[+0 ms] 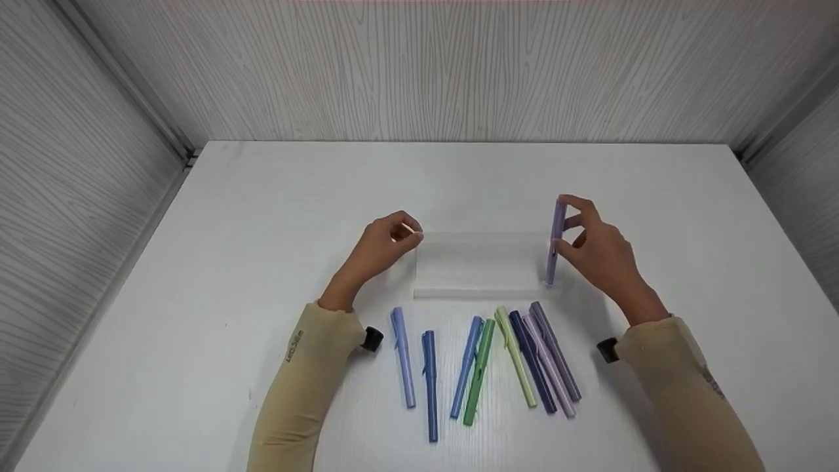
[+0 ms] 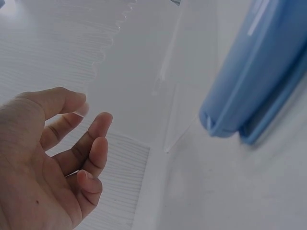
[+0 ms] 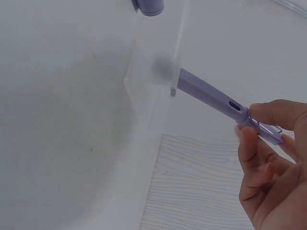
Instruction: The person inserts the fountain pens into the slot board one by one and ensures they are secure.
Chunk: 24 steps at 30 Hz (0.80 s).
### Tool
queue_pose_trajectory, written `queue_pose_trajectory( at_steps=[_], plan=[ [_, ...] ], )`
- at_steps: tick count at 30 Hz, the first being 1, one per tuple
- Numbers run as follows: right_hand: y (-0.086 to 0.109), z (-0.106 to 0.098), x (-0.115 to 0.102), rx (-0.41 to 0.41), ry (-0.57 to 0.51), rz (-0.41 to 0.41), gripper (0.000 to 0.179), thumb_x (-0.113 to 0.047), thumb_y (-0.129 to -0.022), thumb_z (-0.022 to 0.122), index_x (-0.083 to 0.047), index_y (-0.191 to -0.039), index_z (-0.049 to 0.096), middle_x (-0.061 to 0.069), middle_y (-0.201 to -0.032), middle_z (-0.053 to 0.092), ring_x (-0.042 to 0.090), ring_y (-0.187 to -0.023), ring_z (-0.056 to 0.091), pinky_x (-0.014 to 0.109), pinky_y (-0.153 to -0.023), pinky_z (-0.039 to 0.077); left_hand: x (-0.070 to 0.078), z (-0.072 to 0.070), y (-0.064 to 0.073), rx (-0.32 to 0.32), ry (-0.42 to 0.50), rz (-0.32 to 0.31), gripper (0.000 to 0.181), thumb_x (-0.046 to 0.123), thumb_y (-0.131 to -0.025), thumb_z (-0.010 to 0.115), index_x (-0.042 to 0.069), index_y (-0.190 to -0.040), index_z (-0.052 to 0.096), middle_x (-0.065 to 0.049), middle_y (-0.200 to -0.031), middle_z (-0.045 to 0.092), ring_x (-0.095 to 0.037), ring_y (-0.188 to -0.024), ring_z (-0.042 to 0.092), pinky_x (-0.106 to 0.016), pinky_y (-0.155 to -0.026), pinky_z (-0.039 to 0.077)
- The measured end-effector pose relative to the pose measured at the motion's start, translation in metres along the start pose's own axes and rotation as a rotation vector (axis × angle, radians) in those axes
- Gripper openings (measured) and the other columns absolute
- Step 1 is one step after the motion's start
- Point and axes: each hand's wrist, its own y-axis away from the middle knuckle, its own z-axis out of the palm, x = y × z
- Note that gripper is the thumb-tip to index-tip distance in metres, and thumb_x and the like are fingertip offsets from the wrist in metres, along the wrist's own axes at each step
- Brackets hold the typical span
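A clear plastic rack (image 1: 482, 265) with a wavy notched back edge (image 2: 98, 60) stands on the white table. At its far left corner my left hand (image 1: 387, 242) pinches the edge between thumb and index finger; the other fingers are loosely bent. My right hand (image 1: 600, 252) holds a light purple pen (image 1: 557, 223) by its clip end, thumb on one side and fingers on the other. The pen is tilted at the rack's right end, and its lower tip meets the clear front ledge (image 3: 175, 76) in the right wrist view.
Several capped pens lie in front of the rack: a periwinkle pen (image 1: 403, 357), a blue pen (image 1: 430, 387), a green pen (image 1: 479, 372), a lime pen (image 1: 516, 357), a navy pen (image 1: 533, 362) and others. A wood-grain wall (image 1: 459, 72) rises behind the table.
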Motion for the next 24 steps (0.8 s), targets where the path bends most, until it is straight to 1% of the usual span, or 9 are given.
queue_pose_trajectory(
  at_steps=[6,13,19,24],
  plan=[
    [-0.0035,-0.0007,0.0029,-0.006,0.025,-0.031,0.064,-0.012,-0.090,0.066,-0.020,-0.144,0.034,0.017,-0.115,0.067,0.024,-0.073,0.058,0.031,-0.054,0.038,0.0009,-0.0015,0.0000,-0.001,0.002,-0.001,0.017,0.023,-0.095,0.060,0.010,-0.105,0.064,-0.008,-0.093,0.067,-0.016,-0.080,0.056,-0.027,-0.068,0.043],
    [-0.0055,-0.0017,0.0017,-0.010,0.041,-0.024,0.064,-0.013,-0.089,0.067,-0.017,-0.145,0.037,0.016,-0.114,0.068,0.027,-0.087,0.058,0.032,-0.057,0.036,0.0017,-0.0021,-0.0003,-0.004,0.001,-0.004,0.017,0.022,-0.095,0.060,0.009,-0.105,0.064,-0.009,-0.094,0.068,-0.016,-0.082,0.057,-0.027,-0.069,0.043],
    [-0.0043,-0.0016,0.0038,-0.017,0.060,-0.025,0.065,-0.013,-0.089,0.069,-0.017,-0.145,0.037,0.016,-0.114,0.069,0.030,-0.087,0.056,0.032,-0.056,0.036,0.0012,-0.0009,-0.0007,-0.019,0.005,-0.026,0.018,0.024,-0.095,0.060,0.010,-0.106,0.064,-0.008,-0.095,0.067,-0.016,-0.083,0.057,-0.027,-0.069,0.043],
    [-0.0040,-0.0013,0.0061,-0.020,0.047,-0.025,0.065,-0.012,-0.088,0.069,-0.016,-0.145,0.037,0.016,-0.114,0.069,0.029,-0.088,0.056,0.032,-0.058,0.035,0.0012,-0.0003,-0.0006,-0.023,0.016,-0.030,0.018,0.024,-0.095,0.060,0.010,-0.106,0.064,-0.008,-0.095,0.067,-0.016,-0.082,0.056,-0.027,-0.069,0.043]
  ],
)
